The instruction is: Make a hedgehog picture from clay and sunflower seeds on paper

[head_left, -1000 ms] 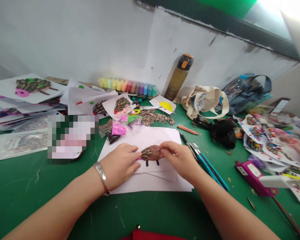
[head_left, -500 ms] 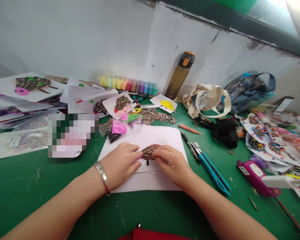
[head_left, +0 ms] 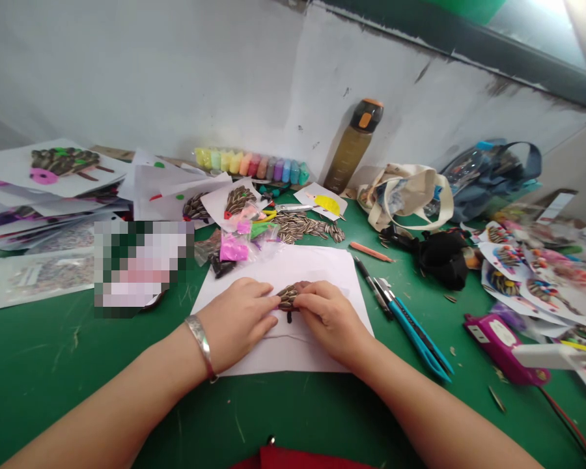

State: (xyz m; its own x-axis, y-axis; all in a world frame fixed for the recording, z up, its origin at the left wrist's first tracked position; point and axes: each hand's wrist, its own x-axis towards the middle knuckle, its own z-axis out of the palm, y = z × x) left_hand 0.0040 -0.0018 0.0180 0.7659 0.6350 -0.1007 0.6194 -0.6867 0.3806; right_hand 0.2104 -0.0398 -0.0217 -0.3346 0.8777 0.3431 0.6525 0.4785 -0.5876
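A small brown clay shape (head_left: 288,298), covered in overlapping striped sunflower seeds, sits between the hands, with a thin dark leg (head_left: 289,317) showing beneath it. It is held just above a white paper sheet (head_left: 286,352) near the front edge of the green table (head_left: 102,391). The grip is closed from both sides: the fingertips of the left hand (head_left: 237,319) press against the shape's left end, while the fingers of the right hand (head_left: 328,320) cover its right end. A silver bangle (head_left: 200,342) circles the left wrist.

Beyond the sheet lie a clear bag of pink clay (head_left: 233,248) and a loose heap of striped seeds (head_left: 307,228). To the right are a blue-handled craft knife (head_left: 415,337) and a slim orange stick (head_left: 370,251), with a magenta glue gun (head_left: 501,348) further out. Against the wall stand a row of pastel clay tubs (head_left: 249,168) and an olive drink bottle (head_left: 354,146).
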